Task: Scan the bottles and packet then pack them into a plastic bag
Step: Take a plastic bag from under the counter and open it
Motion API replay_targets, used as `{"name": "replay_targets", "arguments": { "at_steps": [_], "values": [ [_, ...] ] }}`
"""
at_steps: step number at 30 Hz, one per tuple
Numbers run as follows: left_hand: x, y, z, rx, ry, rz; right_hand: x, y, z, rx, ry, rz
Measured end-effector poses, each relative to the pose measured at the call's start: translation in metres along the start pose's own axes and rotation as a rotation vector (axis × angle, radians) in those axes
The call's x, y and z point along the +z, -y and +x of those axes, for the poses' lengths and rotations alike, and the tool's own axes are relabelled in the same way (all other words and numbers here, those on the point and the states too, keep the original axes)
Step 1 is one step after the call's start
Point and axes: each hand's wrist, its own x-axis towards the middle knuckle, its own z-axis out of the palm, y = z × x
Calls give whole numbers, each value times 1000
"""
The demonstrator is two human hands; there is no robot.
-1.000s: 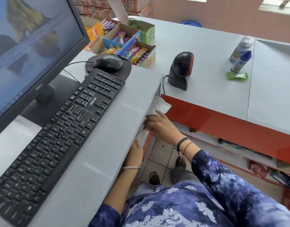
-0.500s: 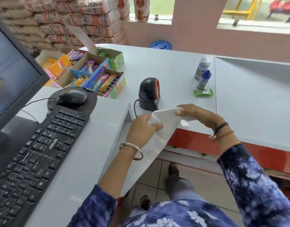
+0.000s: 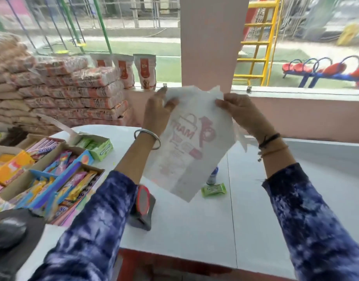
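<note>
Head view: white desk (image 3: 194, 230) fills the lower frame, with windows and stacked sacks (image 3: 59, 94) along the top. Left hand (image 3: 157, 112) and right hand (image 3: 241, 113) hold a white plastic bag (image 3: 191, 142) up at centre frame, fingers closed on its two upper corners. Behind the bag's lower right edge stands a blue-capped bottle (image 3: 213, 176), partly hidden. Green packet (image 3: 213, 190) lies just beside it. Scanner (image 3: 143, 207) sits lower centre.

Bright daylight from the windows; motion blur throughout, edges warped.
</note>
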Motion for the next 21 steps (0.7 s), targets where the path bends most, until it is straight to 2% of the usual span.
{"name": "replay_targets", "arguments": {
  "at_steps": [3,5,7,8,10,12,16,18,21],
  "values": [
    [11,0,45,38,-118,-113,-7,21,42,-256,-167,-161],
    [23,7,65,28,-297,-184,-5,26,62,-402,-327,-362],
    [43,18,71,-128,-439,-220,4,17,78,-454,-407,-507],
    [54,23,70,-296,-460,-243,11,6,86,-449,-417,-549],
    [76,38,61,-552,-374,-290,25,-24,95,-417,-389,-638],
    [98,57,56,-663,-186,-420,41,-60,101,-359,-330,-712],
    [121,97,60,-952,-8,-568,67,-120,113,-119,-222,-683],
    [126,112,66,-1018,55,-614,75,-137,120,-31,-136,-585],
    [125,127,81,-1017,56,-636,74,-145,130,155,14,-306]
  ]
}}
